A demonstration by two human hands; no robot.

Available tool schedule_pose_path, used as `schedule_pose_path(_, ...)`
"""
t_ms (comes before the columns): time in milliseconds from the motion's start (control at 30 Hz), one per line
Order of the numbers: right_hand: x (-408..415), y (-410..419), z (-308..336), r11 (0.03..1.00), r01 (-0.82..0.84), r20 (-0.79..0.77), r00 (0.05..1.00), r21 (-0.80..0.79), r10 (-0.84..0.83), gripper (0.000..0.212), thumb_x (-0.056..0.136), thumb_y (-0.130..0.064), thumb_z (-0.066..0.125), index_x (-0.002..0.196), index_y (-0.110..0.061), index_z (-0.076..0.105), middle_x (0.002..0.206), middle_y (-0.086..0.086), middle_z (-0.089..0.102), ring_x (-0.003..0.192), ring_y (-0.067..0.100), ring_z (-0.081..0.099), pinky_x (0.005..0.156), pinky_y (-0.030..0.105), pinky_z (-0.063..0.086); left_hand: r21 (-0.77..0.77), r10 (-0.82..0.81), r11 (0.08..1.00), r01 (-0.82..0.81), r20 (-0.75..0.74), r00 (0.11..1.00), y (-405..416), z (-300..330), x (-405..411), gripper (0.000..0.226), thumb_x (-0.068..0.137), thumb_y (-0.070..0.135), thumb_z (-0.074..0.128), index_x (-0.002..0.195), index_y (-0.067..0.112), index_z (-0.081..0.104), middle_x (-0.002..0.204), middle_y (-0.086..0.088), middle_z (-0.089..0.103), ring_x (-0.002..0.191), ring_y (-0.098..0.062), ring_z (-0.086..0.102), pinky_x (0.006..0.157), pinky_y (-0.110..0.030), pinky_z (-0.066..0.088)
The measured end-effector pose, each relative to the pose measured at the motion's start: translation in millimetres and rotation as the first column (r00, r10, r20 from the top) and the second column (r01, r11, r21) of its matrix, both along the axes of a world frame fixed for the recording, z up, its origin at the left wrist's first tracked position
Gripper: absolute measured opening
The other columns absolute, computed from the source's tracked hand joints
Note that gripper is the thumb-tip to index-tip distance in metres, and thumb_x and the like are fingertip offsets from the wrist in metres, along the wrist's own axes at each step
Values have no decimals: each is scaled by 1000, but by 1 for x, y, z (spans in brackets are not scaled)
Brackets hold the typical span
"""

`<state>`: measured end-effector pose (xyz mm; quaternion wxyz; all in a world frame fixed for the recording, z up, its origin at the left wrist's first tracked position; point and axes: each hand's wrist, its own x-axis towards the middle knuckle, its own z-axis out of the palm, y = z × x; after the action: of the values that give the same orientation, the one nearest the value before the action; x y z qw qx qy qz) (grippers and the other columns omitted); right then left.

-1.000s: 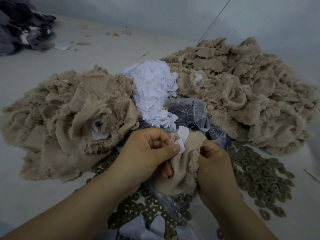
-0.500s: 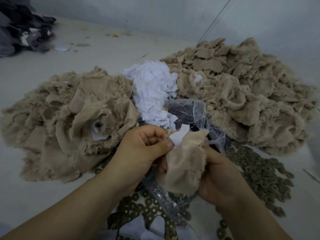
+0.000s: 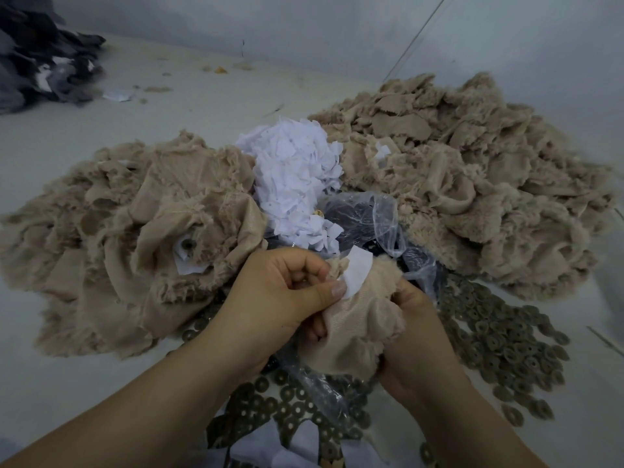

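I hold the work in front of me, above the ring-shaped discs (image 3: 506,339) spread on the work surface (image 3: 202,106).

1. Right hand (image 3: 415,336): its fingers are curled behind the beige fabric piece (image 3: 354,336) and grip it from the right side and from below. This grip bunches the frayed cloth into a firm pad, so the top edge faces me and does not flop.
2. Left hand (image 3: 280,298): the thumb and forefinger pinch the lower corner of the white slip (image 3: 358,275), and the other fingers are folded into the palm. The slip lies on the upper edge of the fabric piece and stands up past it. I pinch only the corner so the slip can be moved apart from the cloth.
3. Step in hand, as I judge it: separating the slip from the fabric. I cannot tell for certain whether it is being lifted off or seated.

Layout serves sorting:
- The heap of white scraps (image 3: 297,184) sits straight ahead, between the two stacks of cloth.
- The left beige heap (image 3: 135,231) includes a piece with a white slip and a small round fitting.
- The right beige heap (image 3: 472,184) lies beyond the discs.
- A clear plastic bag (image 3: 378,217) lies crumpled just behind my hands.
- A dark cloth pile (image 3: 40,59) lies well apart at the far left.
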<state>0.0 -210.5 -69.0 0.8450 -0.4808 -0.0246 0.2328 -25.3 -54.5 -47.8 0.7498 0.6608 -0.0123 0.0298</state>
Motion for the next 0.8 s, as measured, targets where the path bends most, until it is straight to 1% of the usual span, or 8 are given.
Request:
schedule_pose_path(100,-3,-1,0,995,66,104,993,-74,-58,71,35,-52,96,90,-11,78,87,17,74,77,29,71,68,39,58,31,9,999,-9,-1,1000,-1,1,0,19,65,23,78,70,7,69,56,-16,64,39,-21,56,40,-26,49)
schedule_pose_path(200,-3,-2,-3,994,84,75,994,-66,-79,56,47,-40,93,91,-9,77,87,20,73,76,31,71,69,42,58,37,21,999,-21,-5,1000,-4,2,-1,19,66,22,78,70,6,69,57,-19,64,39,-22,56,40,-26,48)
schedule_pose_path(333,-5,-2,0,997,80,0,997,4,-80,27,72,-22,66,88,-1,74,79,20,70,66,30,68,62,36,57,32,33,999,-33,-14,999,-5,2,-1,19,68,21,77,71,4,69,60,-24,64,41,-25,57,40,-27,49)
schedule_pose_path(467,-3,-2,-2,994,104,-41,994,-38,-106,31,75,-23,62,90,3,71,81,16,74,81,32,69,74,34,56,67,49,997,-49,-2,999,-4,3,-1,9,77,11,77,71,7,70,61,-24,65,41,-25,58,41,-28,50)
schedule_pose_path(567,-5,-6,4,996,60,-99,994,65,-54,54,92,-50,50,103,-5,77,105,18,74,98,31,72,79,39,59,109,74,991,-76,21,997,-3,0,0,14,81,2,75,70,8,70,58,-21,65,40,-24,58,41,-29,51)
schedule_pose_path(633,-7,-5,6,997,59,-20,998,-41,-60,64,80,-61,66,107,-4,74,109,24,71,105,40,68,87,50,58,129,91,987,-95,37,995,-4,-1,1,16,81,-1,74,69,5,67,57,-24,63,39,-24,57,40,-30,51)
schedule_pose_path(700,-6,-2,3,970,126,79,991,-209,-112,54,70,-45,85,101,-2,73,103,27,72,100,47,67,86,53,58,145,86,985,-92,48,995,-6,-2,0,13,83,-3,73,71,0,66,58,-27,62,38,-23,57,40,-30,50)
schedule_pose_path(800,-5,-1,2,974,159,52,987,-164,-152,43,71,-31,80,98,2,72,98,27,72,92,42,71,79,47,59,109,69,991,-73,35,997,-8,-2,0,7,83,-3,72,77,-3,68,61,-28,63,39,-24,57,40,-29,51)
